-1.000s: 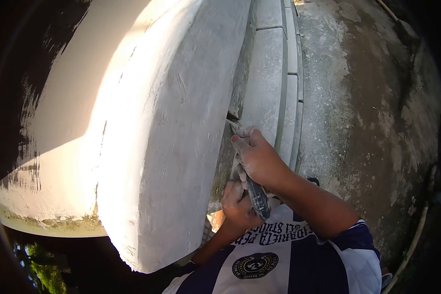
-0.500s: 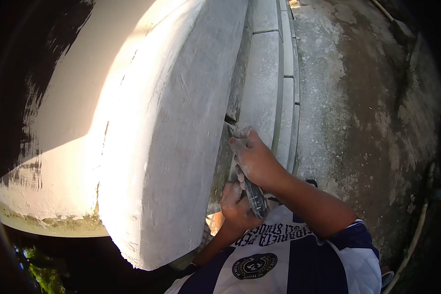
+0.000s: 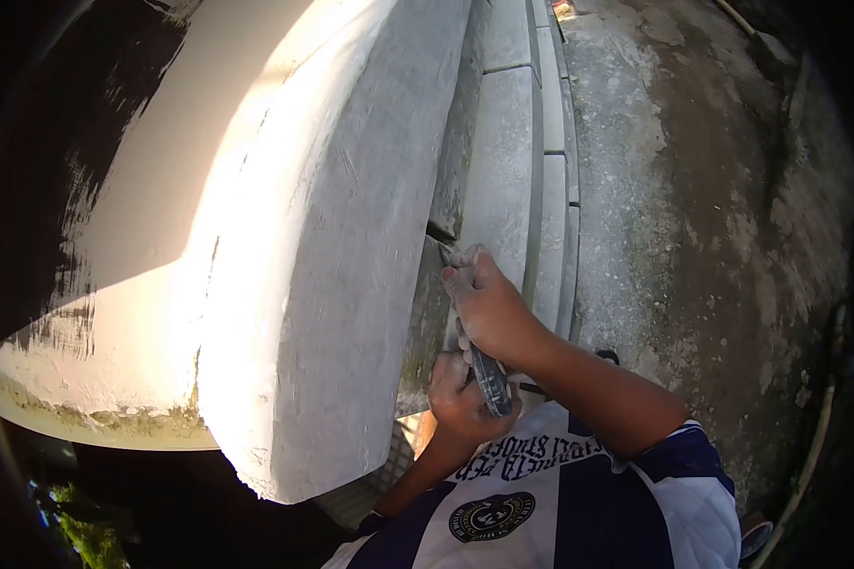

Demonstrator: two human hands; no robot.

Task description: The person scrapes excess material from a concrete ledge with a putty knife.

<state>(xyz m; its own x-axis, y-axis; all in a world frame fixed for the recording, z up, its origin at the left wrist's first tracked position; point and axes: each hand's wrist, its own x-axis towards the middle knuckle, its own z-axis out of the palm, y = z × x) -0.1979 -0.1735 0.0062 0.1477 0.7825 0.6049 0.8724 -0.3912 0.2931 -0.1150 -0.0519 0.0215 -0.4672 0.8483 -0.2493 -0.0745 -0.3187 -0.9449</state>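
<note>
A dust-covered utility knife (image 3: 490, 381), dark-handled, slants up and left between my two hands. My right hand (image 3: 489, 299) is closed around its front part, fingers pinched near the thin tip. Lower down, my left hand (image 3: 460, 394) is closed about the handle, partly hidden behind it. The tip sits by a dark joint (image 3: 438, 232) in the narrow recessed face between a thick grey slab (image 3: 351, 247) and a pale ledge (image 3: 498, 161). My fingers cover most of the tip, so whether it touches the joint cannot be made out. White dust coats both hands.
A pale wall (image 3: 152, 218) with dark paint strokes stands on the left, partly sunlit. Stepped ledges (image 3: 553, 190) with seams run upward. Rough stained concrete ground (image 3: 674, 209) lies right, with a thin pipe (image 3: 811, 465). The slab's lower end is chipped.
The view has shifted slightly, with the slab now a little higher. Both hands keep their hold on the knife; its tip appears slightly lower relative to the dark joint.
</note>
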